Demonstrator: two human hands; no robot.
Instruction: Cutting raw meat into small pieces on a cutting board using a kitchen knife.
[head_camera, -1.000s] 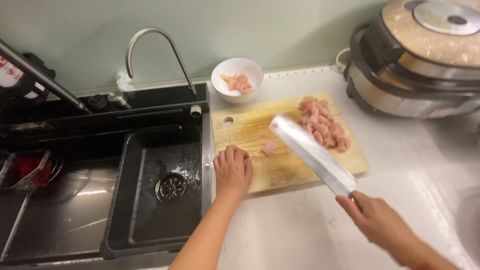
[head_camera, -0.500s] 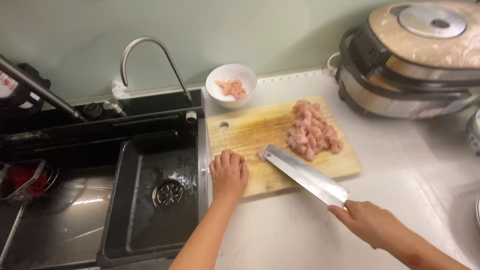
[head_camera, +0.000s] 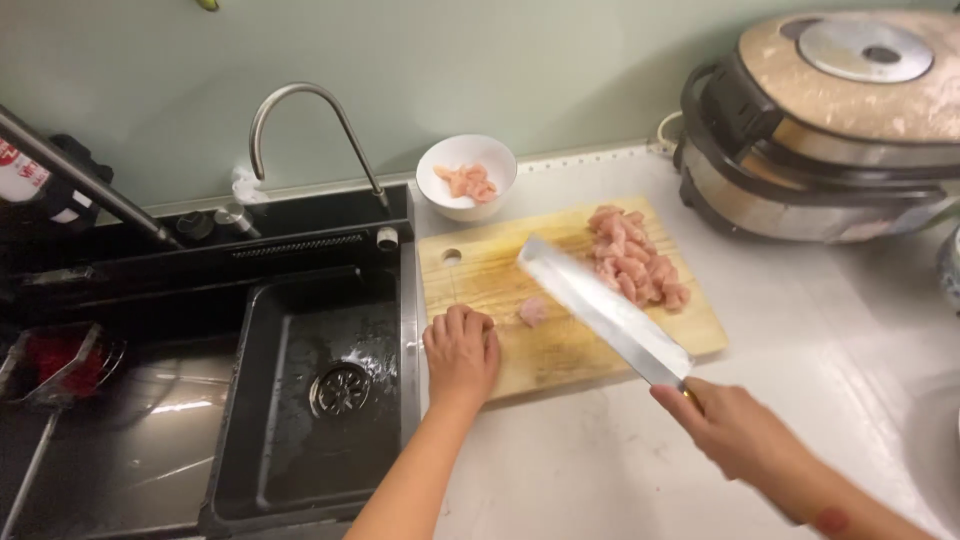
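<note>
Beside the dark sink (head_camera: 300, 400), the wooden cutting board (head_camera: 500, 285) is steadied by the left hand (head_camera: 462, 350), fingers curled together and holding nothing, a stray chicken piece (head_camera: 533, 310) lies before the cleaver (head_camera: 600, 308), clamped in the right hand (head_camera: 735, 430), so gathering seems underway, calling for a flat sweep towards the chicken pile (head_camera: 635, 260).

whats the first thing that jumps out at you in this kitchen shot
The broad cleaver in the right hand, slanting over the wooden cutting board, catches the eye first. Beyond its blade lies a heap of diced raw chicken. The left hand presses on the board's near left corner, beside the black sink.
</note>
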